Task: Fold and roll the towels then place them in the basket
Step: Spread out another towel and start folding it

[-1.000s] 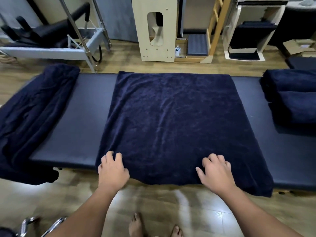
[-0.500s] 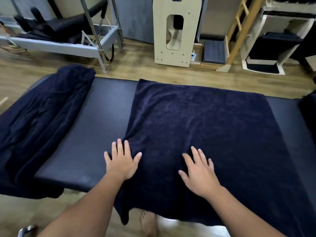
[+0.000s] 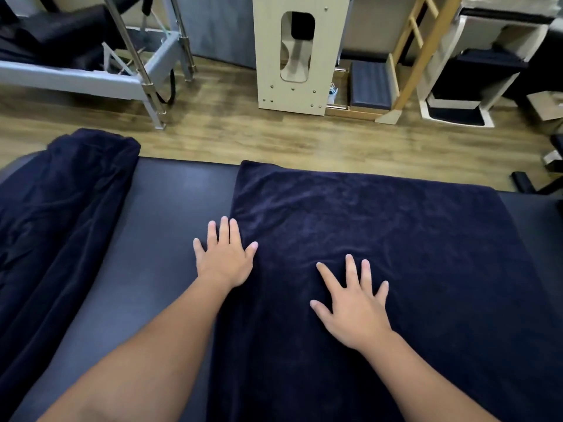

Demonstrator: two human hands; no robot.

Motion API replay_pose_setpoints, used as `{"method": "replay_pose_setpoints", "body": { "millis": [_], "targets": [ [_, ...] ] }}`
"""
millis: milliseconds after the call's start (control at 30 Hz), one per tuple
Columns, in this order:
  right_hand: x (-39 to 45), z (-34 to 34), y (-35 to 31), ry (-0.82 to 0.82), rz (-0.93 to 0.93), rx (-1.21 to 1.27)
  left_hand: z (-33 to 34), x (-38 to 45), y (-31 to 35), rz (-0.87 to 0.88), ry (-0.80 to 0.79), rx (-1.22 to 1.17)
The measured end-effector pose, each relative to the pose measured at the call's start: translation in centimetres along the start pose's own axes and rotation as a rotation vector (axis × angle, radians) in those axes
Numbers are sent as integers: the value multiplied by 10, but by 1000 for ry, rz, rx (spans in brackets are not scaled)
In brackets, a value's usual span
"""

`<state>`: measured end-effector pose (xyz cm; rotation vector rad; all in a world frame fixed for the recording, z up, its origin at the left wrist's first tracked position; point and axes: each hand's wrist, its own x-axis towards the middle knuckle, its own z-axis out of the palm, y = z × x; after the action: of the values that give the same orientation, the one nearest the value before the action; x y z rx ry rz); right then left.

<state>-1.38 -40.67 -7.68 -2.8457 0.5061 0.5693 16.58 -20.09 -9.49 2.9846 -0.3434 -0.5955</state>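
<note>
Hands were both flat and open: left hand (image 3: 224,261) on the left edge of the spread towel (image 3: 380,239), right hand (image 3: 350,303) pressing its middle on the worktop (image 3: 170,208). Ripples bunched near the fingers could honestly get folded in, leaving a lumpy roll.

Both hands moved up from the near hem onto the spread towel (image 3: 380,239), fingers uncurled. Left hand (image 3: 225,260) now flat across the towel's left edge, partly on the padded table (image 3: 170,208). Right hand (image 3: 350,303) flat, fingers splayed, a ripple just ahead of its fingertips.
</note>
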Motion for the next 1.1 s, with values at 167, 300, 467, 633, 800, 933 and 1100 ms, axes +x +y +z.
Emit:
{"method": "replay_pose_setpoints", "body": {
  "millis": [167, 300, 467, 633, 800, 933, 1100],
  "targets": [
    [44, -16, -2, 10, -64, -25, -9, 46, 10, -78, 22, -11],
    [98, -35, -6, 25, -83, -15, -17, 74, 22, 169, 143, 65],
    [164, -61, -11, 26, -39, 1, -30, 110, 41, 131, 9, 108],
    [222, -84, -7, -25, -10, 6, -51, 150, 52, -49, -47, 128],
    [257, -105, 9, -67, -28, 82, -63, 158, 71, -18, 32, 158],
    [248, -102, 44, 17, -138, 55, -49, 150, 93, 402, 54, 82],
    [243, -102, 110, 110, 52, 31, -43, 166, 104, 184, -2, 85]
  ]
}}
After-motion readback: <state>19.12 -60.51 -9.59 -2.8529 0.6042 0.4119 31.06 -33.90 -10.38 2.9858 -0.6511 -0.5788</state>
